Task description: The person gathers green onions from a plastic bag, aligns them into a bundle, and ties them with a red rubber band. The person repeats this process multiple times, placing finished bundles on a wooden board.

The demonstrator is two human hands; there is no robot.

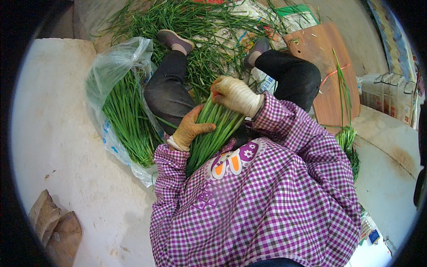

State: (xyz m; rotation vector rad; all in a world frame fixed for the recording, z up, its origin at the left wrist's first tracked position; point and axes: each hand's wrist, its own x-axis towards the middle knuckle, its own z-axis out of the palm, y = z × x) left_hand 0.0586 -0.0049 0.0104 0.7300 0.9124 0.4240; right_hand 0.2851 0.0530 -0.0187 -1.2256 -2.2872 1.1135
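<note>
A thick bundle of garlic chives [217, 128] lies across my lap, its pale stalk ends pointing away from me. My left hand [190, 129], in a yellowed work glove, is wrapped around the bundle's left side with the thumb over the top. At the far ends of the stalks, my right hand [236, 95] in a whitish glove has its fingers curled onto them; its fingertips are partly hidden. The lower leaves rest against my checked smock [260, 200]. Left of my leg, a clear plastic bag [121, 55] holds more chives [128, 116] in a neat heap.
Loose chives [186, 20] spread over printed sacks [230, 33] around my feet. To the right lies a wooden board [320, 66] with a red tie [335, 73] and several chive stalks. Beyond it stands a plastic crate [387, 100]. Brown cardboard [63, 230] lies at lower left.
</note>
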